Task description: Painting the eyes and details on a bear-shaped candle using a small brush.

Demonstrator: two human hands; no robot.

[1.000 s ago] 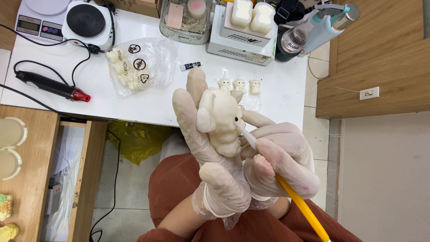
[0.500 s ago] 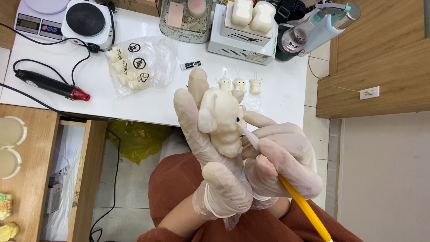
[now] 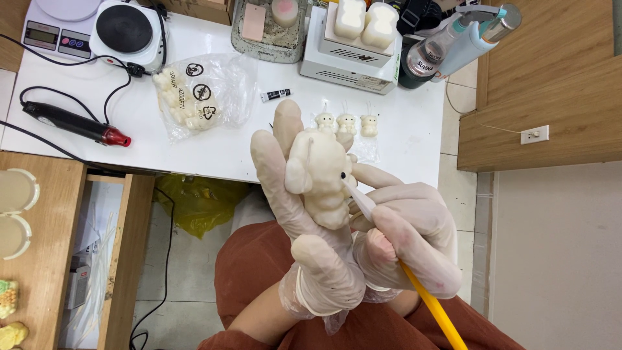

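Observation:
My left hand [image 3: 304, 220], in a pale glove, holds a cream bear-shaped candle [image 3: 321, 175] upright in its palm, fingers spread behind it. My right hand [image 3: 408, 236], also gloved, grips a thin brush with a yellow handle [image 3: 431, 304]. The brush's white tip touches the bear's face beside a small black dot. Three small cream bear candles [image 3: 346, 123] with wicks stand in a row on the white table [image 3: 214, 146] just beyond my fingers.
On the table lie a clear bag of cream candles [image 3: 194, 100], a small black tube [image 3: 275, 95], a black heat tool with a red tip [image 3: 74, 123], a hot plate [image 3: 126, 29], a scale [image 3: 55, 26] and a white box with moulds [image 3: 356, 45]. A wooden shelf [image 3: 39, 253] stands at left.
The hands and the bear have barely shifted. The brush tip stays at the bear's face.

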